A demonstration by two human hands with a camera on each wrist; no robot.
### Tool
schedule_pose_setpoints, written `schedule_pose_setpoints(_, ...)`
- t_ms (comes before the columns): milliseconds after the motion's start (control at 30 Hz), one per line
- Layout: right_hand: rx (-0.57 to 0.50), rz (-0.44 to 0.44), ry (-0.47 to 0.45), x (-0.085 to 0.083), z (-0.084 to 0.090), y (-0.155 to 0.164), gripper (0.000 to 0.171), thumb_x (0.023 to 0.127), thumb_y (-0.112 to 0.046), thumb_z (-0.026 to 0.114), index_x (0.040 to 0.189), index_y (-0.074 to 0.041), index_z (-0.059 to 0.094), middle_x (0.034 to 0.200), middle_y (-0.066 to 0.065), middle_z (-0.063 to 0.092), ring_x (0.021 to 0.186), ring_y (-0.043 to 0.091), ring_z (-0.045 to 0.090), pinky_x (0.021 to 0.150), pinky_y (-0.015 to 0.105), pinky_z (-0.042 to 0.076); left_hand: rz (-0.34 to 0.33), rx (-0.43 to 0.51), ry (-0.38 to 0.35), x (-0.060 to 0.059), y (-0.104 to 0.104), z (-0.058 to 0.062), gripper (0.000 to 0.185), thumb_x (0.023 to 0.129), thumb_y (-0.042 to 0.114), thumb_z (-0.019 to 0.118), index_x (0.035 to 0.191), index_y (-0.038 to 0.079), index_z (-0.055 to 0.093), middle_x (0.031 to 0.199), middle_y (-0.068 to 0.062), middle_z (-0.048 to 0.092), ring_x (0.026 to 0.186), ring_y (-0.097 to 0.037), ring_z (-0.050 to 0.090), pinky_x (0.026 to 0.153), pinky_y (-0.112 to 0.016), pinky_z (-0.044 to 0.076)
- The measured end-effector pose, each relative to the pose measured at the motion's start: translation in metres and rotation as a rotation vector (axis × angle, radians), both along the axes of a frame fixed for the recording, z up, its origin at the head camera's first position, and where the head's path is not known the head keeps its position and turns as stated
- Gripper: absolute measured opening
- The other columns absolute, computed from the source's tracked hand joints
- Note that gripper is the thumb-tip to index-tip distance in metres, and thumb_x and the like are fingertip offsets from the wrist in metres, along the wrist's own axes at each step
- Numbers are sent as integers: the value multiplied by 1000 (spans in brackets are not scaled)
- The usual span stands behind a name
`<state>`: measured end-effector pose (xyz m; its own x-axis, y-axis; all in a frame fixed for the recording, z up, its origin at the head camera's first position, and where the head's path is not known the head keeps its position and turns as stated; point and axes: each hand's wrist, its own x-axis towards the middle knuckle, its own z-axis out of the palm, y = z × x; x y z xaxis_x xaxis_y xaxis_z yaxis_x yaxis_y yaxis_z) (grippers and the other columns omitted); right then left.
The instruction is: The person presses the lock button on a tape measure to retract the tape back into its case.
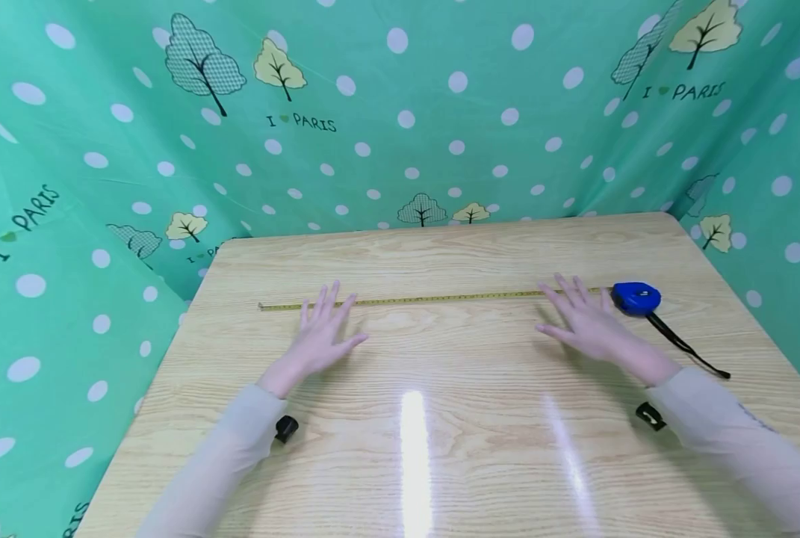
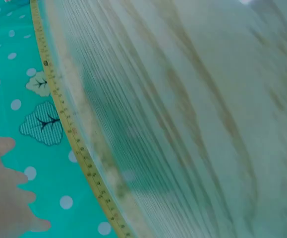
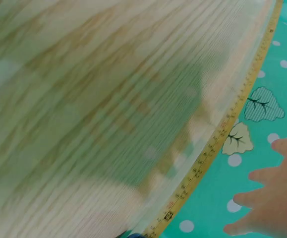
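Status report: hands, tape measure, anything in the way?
Left hand and right hand empty, fingers spread. Blue tape measure on wood-grain table, yellow blade extended leftward. In head view, both hands partly cover the blade.

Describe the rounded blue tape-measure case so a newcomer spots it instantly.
On the pale wood-grain table, follow the thin yellow measuring blade rightward, past the bare right hand. At the blade's end sits the rounded blue case with a thin black cord, the only blue thing on the table.
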<state>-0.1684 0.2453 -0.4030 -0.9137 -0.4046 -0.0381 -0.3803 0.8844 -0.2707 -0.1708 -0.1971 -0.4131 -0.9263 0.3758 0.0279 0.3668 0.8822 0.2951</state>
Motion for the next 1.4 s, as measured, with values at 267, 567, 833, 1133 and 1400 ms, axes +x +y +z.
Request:
schedule_pose_setpoints(267, 11, -26, -27, -2, 5, 17, 75, 88, -52, 41, 144, -18, 4, 144, 24, 2, 128, 46, -1, 93, 68, -6, -3, -7, 2, -2, -15, 1, 72, 87, 53, 43, 143, 16, 15, 147, -11, -8, 133, -31, -9, 102, -54, -12)
schedule_pose_setpoints(567, -13, -32, -14, -8, 8, 32, 71, 90, -48, 42, 143, -16, 8, 144, 25, 7, 127, 48, 5, 96, 66, -3, -6, 24, 22, -5, -34, 2, 68, 88, 49, 45, 140, 11, 22, 147, -15, 1, 133, -36, 1, 103, -54, -7)
schedule_pose_setpoints(833, 2, -54, 11, -12, 8, 45, 70, 89, -45, 45, 142, -11, 13, 141, 29, 11, 124, 50, 12, 97, 66, 0, 21, 46, 46, -8, -51, 1, 62, 88, 39, 51, 135, 4, 32, 144, -20, 15, 130, -39, 11, 103, -57, 1)
schedule_pose_setpoints(1133, -15, -50, 17, -13, 11, 57, 68, 89, -42, 47, 140, -5, 19, 136, 34, 19, 119, 53, 19, 94, 66, 12, 48, 22, 59, -11, -72, 1, 58, 88, 36, 51, 132, 1, 36, 138, -25, 25, 126, -41, 20, 102, -59, 7)
schedule_pose_setpoints(1400, -19, -65, 13, -16, 11, 70, 65, 90, -41, 47, 136, 0, 26, 131, 38, 24, 116, 54, 24, 91, 64, 18, 82, 48, 51, -13, -86, 2, 55, 90, 33, 49, 131, -1, 37, 135, -27, 28, 124, -43, 23, 101, -59, 11)
